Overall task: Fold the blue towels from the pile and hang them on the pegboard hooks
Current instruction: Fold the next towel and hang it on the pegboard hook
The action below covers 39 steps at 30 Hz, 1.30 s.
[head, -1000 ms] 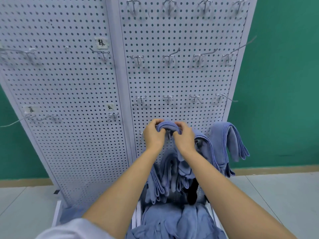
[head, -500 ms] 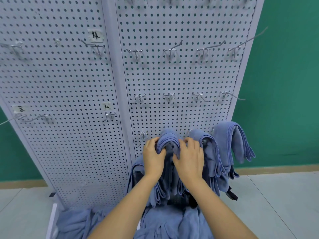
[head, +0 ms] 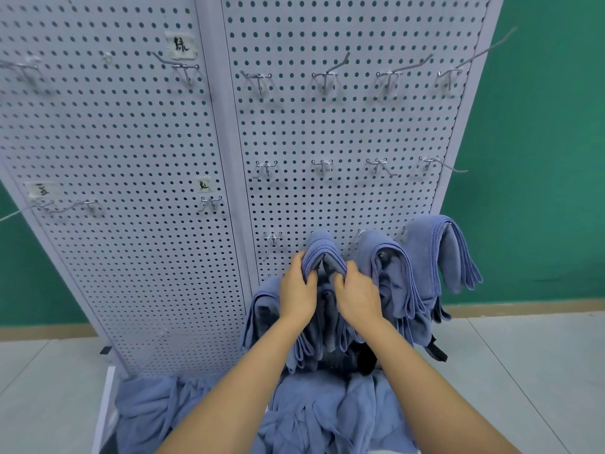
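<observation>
Both the left hand (head: pixel 299 290) and right hand (head: pixel 355 291) pinch the folded towel (head: pixel 322 249) draped low on the pegboard (head: pixel 327 126), so hanging seems nearly done; the next move calls for letting go and reaching to the pile (head: pixel 327 414).

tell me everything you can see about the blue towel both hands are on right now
The blue towel is soft cloth with stitched hems, folded in several layers and draped in an arch at the bottom row of the pegboard; what it hangs on is hidden. The left hand grips its left side, the right hand pinches its right edge. Another hung towel sits close on its right.
</observation>
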{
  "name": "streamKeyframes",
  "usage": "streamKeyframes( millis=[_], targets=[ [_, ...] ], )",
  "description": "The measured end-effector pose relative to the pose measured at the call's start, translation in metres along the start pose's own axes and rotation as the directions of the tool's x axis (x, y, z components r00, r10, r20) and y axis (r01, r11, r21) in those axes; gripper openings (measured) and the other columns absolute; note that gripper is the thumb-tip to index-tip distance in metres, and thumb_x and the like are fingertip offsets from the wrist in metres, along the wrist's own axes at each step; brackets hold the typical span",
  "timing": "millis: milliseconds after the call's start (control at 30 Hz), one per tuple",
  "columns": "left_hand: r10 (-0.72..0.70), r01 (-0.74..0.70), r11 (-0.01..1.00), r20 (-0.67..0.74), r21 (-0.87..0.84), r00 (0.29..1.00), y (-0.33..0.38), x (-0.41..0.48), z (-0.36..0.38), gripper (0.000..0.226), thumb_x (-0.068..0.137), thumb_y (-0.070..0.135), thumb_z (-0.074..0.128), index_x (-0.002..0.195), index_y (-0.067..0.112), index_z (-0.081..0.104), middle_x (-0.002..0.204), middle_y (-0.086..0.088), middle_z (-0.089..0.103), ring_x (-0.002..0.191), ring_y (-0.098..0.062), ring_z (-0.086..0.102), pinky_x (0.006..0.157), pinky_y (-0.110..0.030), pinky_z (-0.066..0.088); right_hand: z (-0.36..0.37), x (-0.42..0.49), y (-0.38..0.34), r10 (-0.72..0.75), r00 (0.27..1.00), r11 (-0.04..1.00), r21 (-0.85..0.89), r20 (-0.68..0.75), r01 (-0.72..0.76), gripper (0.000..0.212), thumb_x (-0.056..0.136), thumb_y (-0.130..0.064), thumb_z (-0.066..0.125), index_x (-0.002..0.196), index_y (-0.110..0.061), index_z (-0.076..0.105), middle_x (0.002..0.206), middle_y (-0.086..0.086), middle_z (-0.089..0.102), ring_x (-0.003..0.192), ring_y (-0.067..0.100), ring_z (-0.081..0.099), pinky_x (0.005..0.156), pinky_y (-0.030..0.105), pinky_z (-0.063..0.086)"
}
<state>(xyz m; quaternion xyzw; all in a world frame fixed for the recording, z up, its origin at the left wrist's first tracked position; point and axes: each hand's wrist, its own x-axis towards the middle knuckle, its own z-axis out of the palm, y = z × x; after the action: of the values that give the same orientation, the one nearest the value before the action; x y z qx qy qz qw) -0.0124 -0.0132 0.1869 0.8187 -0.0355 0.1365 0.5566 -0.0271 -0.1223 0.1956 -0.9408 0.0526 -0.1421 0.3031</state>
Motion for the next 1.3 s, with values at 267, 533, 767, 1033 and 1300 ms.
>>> streamKeyframes(
  millis=[267, 533, 767, 1033, 1300],
  targets=[
    [-0.187, 0.171, 0.979, 0.147, 0.112, 0.971, 0.012, -0.016, -0.018, 0.038, 0.096, 0.013, 0.053, 0.134, 0.011, 0.045, 0.121, -0.008, 0.059, 0.094, -0.015, 0.051, 0.08, -0.027, 0.043, -0.006, -0.025, 0.018, -0.077, 0.982, 0.978, 0.205, 0.172, 0.041, 0.043, 0.096, -0.024, 0.053, 0.137, -0.013, 0.044, 0.13, 0.006, 0.055, 0.12, 0.026, 0.052, 0.096, 0.032, 0.043],
    [-0.332, 0.299, 0.937, 0.194, 0.181, 0.923, 0.019, -0.091, -0.051, 0.031, 0.096, 0.009, 0.054, 0.126, 0.006, 0.056, 0.127, -0.013, 0.057, 0.114, -0.026, 0.055, 0.097, -0.033, 0.045, -0.032, -0.097, 0.033, -0.021, 0.962, 0.994, 0.11, 0.273, -0.01, 0.039, 0.099, -0.021, 0.051, 0.136, -0.009, 0.048, 0.127, 0.014, 0.058, 0.108, 0.028, 0.058, 0.092, 0.036, 0.047],
    [-0.43, 0.399, 0.899, 0.2, 0.178, 0.88, -0.035, -0.17, -0.045, 0.02, 0.092, 0.001, 0.056, 0.11, 0.002, 0.065, 0.118, -0.017, 0.064, 0.106, -0.031, 0.06, 0.093, -0.035, 0.049, -0.004, -0.169, 0.078, 0.029, 0.932, 0.987, 0.138, 0.362, -0.084, 0.025, 0.096, -0.014, 0.054, 0.118, -0.005, 0.06, 0.116, 0.013, 0.064, 0.106, 0.024, 0.059, 0.087, 0.026, 0.044],
    [-0.562, 0.505, 0.824, 0.253, 0.258, 0.788, -0.114, -0.2, -0.004, 0.022, 0.09, -0.003, 0.053, 0.105, 0.0, 0.068, 0.112, -0.02, 0.066, 0.107, -0.035, 0.061, 0.089, -0.033, 0.05, 0.054, -0.194, 0.136, 0.148, 0.866, 0.981, 0.038, 0.477, -0.188, 0.027, 0.096, -0.007, 0.048, 0.12, -0.002, 0.059, 0.111, 0.017, 0.063, 0.096, 0.027, 0.058, 0.075, 0.027, 0.042],
    [-0.713, 0.607, 0.699, 0.294, 0.377, 0.637, -0.195, -0.183, 0.072, 0.028, 0.089, 0.005, 0.05, 0.065, 0.005, 0.063, 0.074, -0.026, 0.054, 0.071, -0.029, 0.056, 0.064, -0.028, 0.04, 0.125, -0.172, 0.185, 0.244, 0.825, 0.963, -0.026, 0.509, -0.269, 0.017, 0.087, 0.001, 0.051, 0.095, -0.012, 0.059, 0.076, 0.006, 0.057, 0.072, 0.019, 0.052, 0.057, 0.018, 0.036]
  ],
)
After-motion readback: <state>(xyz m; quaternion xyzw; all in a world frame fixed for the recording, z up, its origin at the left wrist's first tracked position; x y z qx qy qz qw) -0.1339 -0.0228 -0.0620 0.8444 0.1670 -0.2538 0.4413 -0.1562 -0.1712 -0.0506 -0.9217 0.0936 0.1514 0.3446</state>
